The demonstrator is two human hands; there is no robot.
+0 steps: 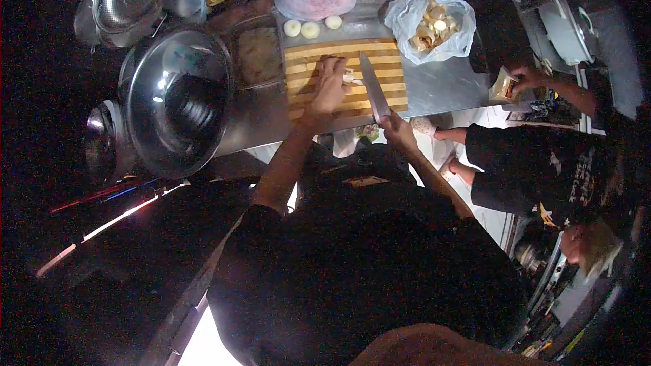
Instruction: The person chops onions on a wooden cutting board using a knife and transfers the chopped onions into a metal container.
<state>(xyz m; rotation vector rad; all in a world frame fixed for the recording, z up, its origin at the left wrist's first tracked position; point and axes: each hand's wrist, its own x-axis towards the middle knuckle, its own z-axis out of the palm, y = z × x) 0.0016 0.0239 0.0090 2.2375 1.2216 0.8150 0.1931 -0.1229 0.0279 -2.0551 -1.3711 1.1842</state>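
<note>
Right hand: clasping knife | left hand: grip unclear (pale pieces between it and blade)

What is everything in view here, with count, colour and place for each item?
Counter: one, metallic grey, under the board
Cutting board: one, striped wood, centre
Food pieces: several, whitish, on the board
Knife: one, silver, over the board
Round bulbs: three, whitish, beyond the board
Bags: one white with brown peelings, one pinkish, beyond the board
Large bowl: one, silver, left
Strainer: one, silver, upper left
Co-worker: one, dark clothes, right, holding a packet
Left hand: one, bare, at the pieces
Right hand: one, bare, gripping the knife
Dark edges: unclear
</note>
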